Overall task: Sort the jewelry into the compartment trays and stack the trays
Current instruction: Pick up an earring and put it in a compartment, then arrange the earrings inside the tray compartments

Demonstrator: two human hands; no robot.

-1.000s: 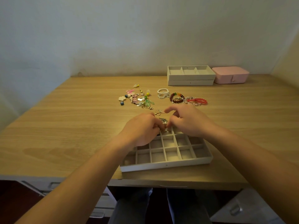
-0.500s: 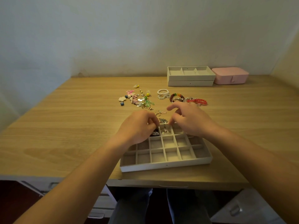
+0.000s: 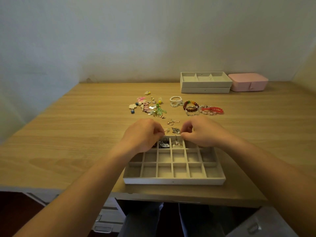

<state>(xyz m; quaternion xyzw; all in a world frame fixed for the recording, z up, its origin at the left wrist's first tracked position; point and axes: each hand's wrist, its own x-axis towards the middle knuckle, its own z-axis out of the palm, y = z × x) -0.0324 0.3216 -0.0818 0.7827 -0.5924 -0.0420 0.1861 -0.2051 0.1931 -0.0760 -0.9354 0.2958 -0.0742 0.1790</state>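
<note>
My left hand (image 3: 142, 135) and right hand (image 3: 204, 132) hover, fingers curled, over the tray's (image 3: 172, 181) far row. Silver earrings (image 3: 175, 130) lie between them, perhaps pinched; I cannot tell.

Your pale grid tray (image 3: 174, 180) lies flat right in front of you. In its far row, one compartment holds dark earrings (image 3: 163, 144), and the next one toward 3 o'clock holds silver earrings (image 3: 177, 144). The near rows show only lining. Just past its far wall at 12 o'clock lie a silver piece (image 3: 175, 130) and gold earrings (image 3: 171, 121). Farther out, a colourful earring cluster (image 3: 148, 106) sits at 11 o'clock. At 1 o'clock lie a pearl bracelet (image 3: 176, 101), a dark bead bracelet (image 3: 190, 106) and a red bracelet (image 3: 212, 110). Beyond them are two stacked trays (image 3: 205, 89).
</note>
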